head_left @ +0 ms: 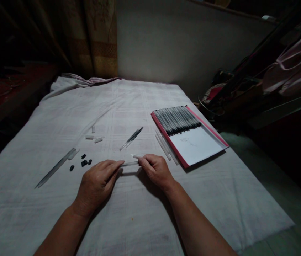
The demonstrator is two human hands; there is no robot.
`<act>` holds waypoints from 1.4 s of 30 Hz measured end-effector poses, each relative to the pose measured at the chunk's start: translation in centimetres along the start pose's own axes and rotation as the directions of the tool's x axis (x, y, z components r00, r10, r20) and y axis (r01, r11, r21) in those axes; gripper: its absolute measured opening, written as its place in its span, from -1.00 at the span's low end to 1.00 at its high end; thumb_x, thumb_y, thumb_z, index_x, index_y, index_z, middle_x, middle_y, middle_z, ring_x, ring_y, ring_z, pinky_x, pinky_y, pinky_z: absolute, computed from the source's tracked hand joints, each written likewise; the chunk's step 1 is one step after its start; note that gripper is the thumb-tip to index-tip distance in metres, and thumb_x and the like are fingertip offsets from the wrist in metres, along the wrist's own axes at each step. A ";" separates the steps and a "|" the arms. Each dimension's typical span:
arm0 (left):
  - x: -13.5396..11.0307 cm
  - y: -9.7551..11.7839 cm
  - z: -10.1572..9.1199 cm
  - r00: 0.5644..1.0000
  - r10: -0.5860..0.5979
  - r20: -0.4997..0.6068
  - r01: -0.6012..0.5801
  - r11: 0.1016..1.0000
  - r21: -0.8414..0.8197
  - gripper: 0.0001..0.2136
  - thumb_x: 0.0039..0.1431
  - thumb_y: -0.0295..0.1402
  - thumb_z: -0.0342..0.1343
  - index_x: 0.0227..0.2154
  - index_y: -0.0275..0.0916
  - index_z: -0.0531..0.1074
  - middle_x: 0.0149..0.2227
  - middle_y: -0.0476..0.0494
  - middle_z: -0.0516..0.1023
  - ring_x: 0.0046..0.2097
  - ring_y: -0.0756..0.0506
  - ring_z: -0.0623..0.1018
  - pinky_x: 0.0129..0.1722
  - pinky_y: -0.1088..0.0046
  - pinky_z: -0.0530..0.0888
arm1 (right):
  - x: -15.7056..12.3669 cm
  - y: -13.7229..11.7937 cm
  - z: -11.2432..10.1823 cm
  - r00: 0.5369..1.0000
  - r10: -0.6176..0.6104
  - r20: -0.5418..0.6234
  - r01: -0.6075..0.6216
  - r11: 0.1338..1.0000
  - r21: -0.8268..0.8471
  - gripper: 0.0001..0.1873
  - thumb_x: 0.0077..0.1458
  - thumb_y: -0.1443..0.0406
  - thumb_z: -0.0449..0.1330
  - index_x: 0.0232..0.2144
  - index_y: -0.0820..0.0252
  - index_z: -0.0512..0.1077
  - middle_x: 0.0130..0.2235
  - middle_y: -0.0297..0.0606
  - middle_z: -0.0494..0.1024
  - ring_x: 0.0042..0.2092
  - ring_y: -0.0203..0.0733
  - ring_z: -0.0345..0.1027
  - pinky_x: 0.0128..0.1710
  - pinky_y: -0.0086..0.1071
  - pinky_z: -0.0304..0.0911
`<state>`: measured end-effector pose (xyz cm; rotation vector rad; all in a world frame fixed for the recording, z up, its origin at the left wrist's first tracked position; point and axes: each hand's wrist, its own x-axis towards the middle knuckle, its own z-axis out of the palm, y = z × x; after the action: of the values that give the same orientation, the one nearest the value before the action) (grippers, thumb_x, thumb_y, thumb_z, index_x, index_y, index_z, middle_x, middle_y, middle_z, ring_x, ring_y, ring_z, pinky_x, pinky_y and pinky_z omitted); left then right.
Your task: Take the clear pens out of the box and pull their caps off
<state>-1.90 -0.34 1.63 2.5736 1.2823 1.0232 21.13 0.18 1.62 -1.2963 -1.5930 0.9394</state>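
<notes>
Pieces [83, 164], small and black, lie left of a slender tube [129, 164]; the person's left hand [97, 183] pinches its left end, the right hand [157, 171] grips its right end; right of it, a red-edged tray [200, 148] holds pens [177, 118].

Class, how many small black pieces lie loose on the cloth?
5 visible: front piece, rear piece, middle pair, rightmost piece nearest the left hand; that hand may hide others.

Loc: prob. home rm (dim) | patt. curtain [101, 32] | checked tablecloth [214, 202]
</notes>
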 end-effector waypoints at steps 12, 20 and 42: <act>0.0 0.0 0.0 0.999 -0.037 0.026 0.038 0.999 -0.038 -0.74 0.39 -0.25 0.00 -0.06 -0.17 0.56 -0.23 -0.13 0.68 -0.24 -0.08 0.65 -0.24 0.44 0.55 | 0.0 0.3 0.1 0.994 0.079 0.072 -0.086 0.991 0.098 -0.75 0.20 0.13 0.19 -0.43 0.15 0.45 -0.47 -0.33 0.51 -0.41 -0.25 0.38 -0.39 -0.41 0.29; 0.0 -0.1 0.2 0.997 -0.064 0.040 0.065 0.997 -0.038 -0.73 0.39 -0.23 -0.01 -0.08 -0.18 0.56 -0.23 -0.13 0.68 -0.23 -0.08 0.65 -0.23 0.43 0.54 | -0.1 0.3 -0.2 0.993 0.047 0.105 -0.056 0.995 0.087 -0.87 0.15 0.22 0.19 -0.26 0.12 0.47 -0.39 -0.33 0.57 -0.36 -0.23 0.45 -0.32 -0.38 0.34; -0.2 -0.2 0.3 0.997 -0.069 0.045 0.072 0.996 -0.050 -0.75 0.38 -0.26 0.01 -0.08 -0.18 0.56 -0.22 -0.11 0.68 -0.22 -0.07 0.65 -0.22 0.44 0.53 | 0.0 0.6 -0.4 0.991 0.074 0.115 -0.086 0.991 0.102 -0.84 0.17 0.18 0.18 -0.28 0.13 0.46 -0.41 -0.34 0.54 -0.41 -0.26 0.43 -0.39 -0.40 0.33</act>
<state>-1.94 -0.35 1.21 2.4798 1.3084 0.9701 21.66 0.32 1.21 -1.2598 -1.5615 1.1486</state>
